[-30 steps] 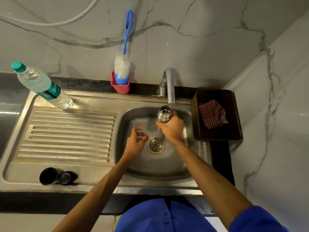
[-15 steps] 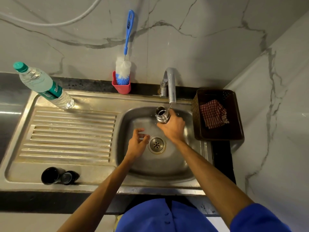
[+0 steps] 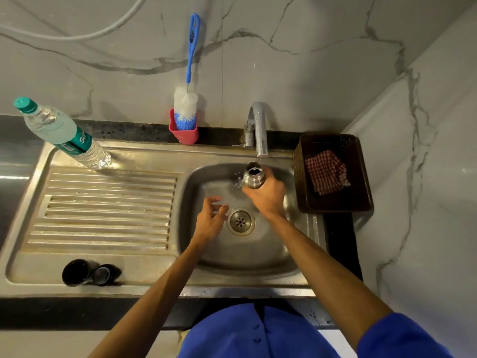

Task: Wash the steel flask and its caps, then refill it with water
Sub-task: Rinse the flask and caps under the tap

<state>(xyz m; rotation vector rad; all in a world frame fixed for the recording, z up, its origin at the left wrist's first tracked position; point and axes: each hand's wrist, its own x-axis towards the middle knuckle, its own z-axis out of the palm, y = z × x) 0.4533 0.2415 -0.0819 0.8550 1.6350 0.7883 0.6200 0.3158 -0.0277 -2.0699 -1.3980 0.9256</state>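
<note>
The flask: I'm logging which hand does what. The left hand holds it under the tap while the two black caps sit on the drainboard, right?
Not quite. The head view shows the right hand holding the flask under the tap; the left hand holds nothing. The two black caps do sit on the drainboard.

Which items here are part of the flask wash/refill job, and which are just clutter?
In the job:
steel flask, held by the right hand under the tap
two black caps on the drainboard
left hand, holding nothing
bottle brush, probably

Lying about:
plastic water bottle
brown basket with checked cloth
</note>
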